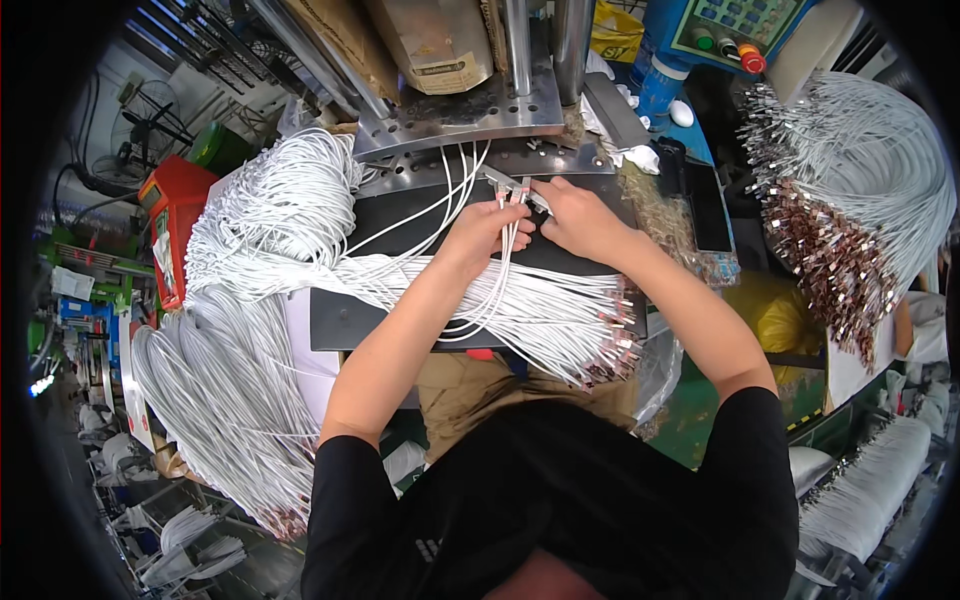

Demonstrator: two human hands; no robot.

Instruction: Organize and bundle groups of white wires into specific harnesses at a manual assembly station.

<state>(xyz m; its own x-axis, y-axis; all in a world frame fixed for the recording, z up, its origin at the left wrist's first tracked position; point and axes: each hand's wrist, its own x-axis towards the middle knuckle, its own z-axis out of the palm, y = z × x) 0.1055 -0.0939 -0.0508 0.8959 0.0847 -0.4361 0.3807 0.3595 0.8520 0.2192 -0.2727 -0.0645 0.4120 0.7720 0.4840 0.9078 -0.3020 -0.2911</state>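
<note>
In front of the metal press, my left hand (488,230) is closed around a few white cables (507,255), their connector ends pointing away from me. Close on its right, my right hand (585,222) has its fingers bent in at the connector ends (514,192) and a small grey metal part (538,200). What its fingertips grip is partly hidden. Under my forearms a thick bundle of white cables (540,310) lies across the black work surface (338,322), with brownish ends at the right. A few loose cables (462,190) run up to the press's lower plate (480,170).
Coiled white cables (275,205) heap up at left, beside a red box (172,225); more cables (225,390) hang below. The press (460,125) stands ahead. A control panel (735,35) with a red button is at upper right, above a large cable bundle (850,190).
</note>
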